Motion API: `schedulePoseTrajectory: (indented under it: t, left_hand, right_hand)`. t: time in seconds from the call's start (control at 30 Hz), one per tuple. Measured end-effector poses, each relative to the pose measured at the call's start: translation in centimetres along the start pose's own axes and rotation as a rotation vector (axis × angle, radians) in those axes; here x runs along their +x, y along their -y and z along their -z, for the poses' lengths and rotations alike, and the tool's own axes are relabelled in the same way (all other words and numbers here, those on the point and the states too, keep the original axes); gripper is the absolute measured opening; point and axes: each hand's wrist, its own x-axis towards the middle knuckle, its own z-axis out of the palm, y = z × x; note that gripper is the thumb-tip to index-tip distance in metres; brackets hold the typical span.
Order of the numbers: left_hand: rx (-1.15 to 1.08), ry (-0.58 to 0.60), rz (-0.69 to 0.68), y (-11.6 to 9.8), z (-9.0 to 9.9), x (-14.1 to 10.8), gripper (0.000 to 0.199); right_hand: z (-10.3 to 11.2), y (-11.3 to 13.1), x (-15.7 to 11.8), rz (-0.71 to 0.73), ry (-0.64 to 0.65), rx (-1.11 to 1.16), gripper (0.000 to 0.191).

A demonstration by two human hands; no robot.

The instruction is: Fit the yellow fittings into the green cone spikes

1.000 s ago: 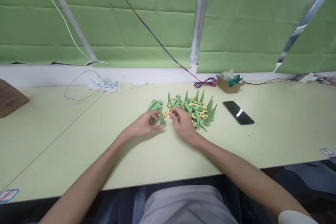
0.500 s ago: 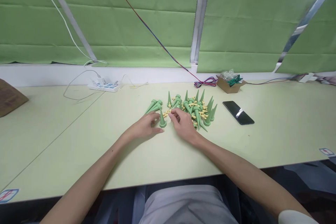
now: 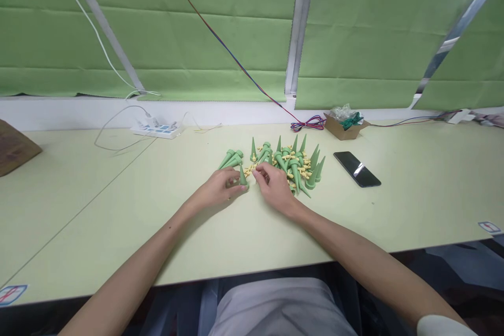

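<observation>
A green plastic spike (image 3: 243, 174) stands upright on the table, and my left hand (image 3: 220, 188) closes round its base with the thumb across the front. My right hand (image 3: 275, 189) is just to the right of it, thumb and forefinger pinched together; whatever lies between the fingertips is too small to make out. Small yellow plastic pieces (image 3: 249, 169) lie between and behind the two hands. Behind my right hand spreads a pile of green spikes (image 3: 294, 165) mixed with yellow pieces, some upright, some lying down. Several more green spikes (image 3: 231, 158) lie together beyond my left hand.
A black phone (image 3: 357, 169) lies right of the pile. Along the back stand a cardboard box (image 3: 342, 130) with plastic wrap and green stuff, a coiled red-blue cable (image 3: 309, 123) and a white power strip (image 3: 157, 130). A brown object (image 3: 18, 148) sits at far left.
My left thumb has moved up and in, so the left hand now grips the base of the upright green spike. My right hand stays pinched in nearly the same place.
</observation>
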Motion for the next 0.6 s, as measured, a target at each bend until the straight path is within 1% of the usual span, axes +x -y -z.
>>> schedulePoseTrajectory:
  t: [0.3, 0.37, 0.5, 0.6]
  left_hand:
    - [-0.050, -0.064, -0.003, -0.3, -0.5, 0.2, 0.029]
    - [-0.115, -0.073, 0.039, -0.6, -0.4, 0.2, 0.031]
    - [-0.326, -0.063, 0.134, -1.6, -0.1, 0.0, 0.036]
    - [-0.427, -0.043, 0.147, -2.0, 0.0, -0.1, 0.038]
  right_hand:
    - [-0.1, -0.1, -0.1, 0.003, 0.007, -0.006, 0.019]
    - [-0.1, -0.2, 0.0, 0.008, 0.008, -0.008, 0.020]
    - [-0.1, -0.2, -0.1, 0.006, 0.016, -0.016, 0.021]
    - [-0.1, -0.2, -0.1, 0.010, 0.020, -0.019, 0.021]
